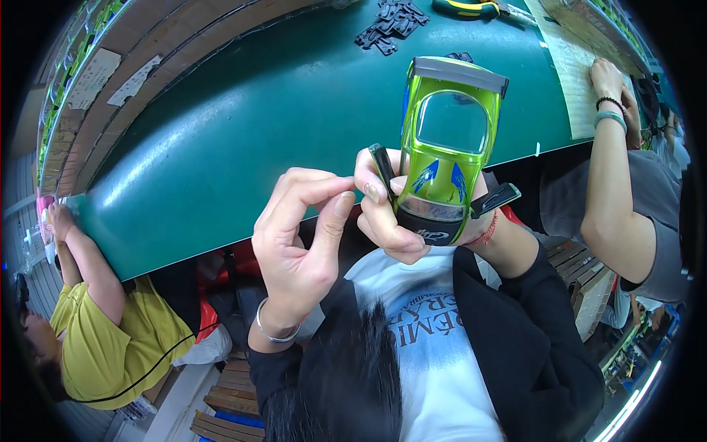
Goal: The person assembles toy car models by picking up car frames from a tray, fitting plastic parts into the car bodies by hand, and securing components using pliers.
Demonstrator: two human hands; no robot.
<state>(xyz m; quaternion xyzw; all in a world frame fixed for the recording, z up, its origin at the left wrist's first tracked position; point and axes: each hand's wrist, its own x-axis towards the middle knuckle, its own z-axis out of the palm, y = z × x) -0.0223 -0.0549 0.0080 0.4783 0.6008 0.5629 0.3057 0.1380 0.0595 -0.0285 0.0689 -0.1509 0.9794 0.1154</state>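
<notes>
My right hand [379, 221] grips a shiny green toy car [468, 166] over the near edge of the table. The car has blue flame-like marks, a grey spoiler at its far end and a black near end. Two small dark doors stand swung out from its sides, a left door [381, 166] and a right door [497, 200]. Close beside the left door is my left hand [298, 243], its thumb and forefinger pinched near my right fingers. Whatever the pinch may hold is too small to make out.
On the green table [280, 125] lies a heap of black plastic parts [390, 26] near a yellow-and-black handled tool [471, 9]. Cardboard boxes [125, 81] line the far left. People sit on both sides; a right-hand co-worker's forearm [611, 162] reaches onto a paper sheet [571, 66].
</notes>
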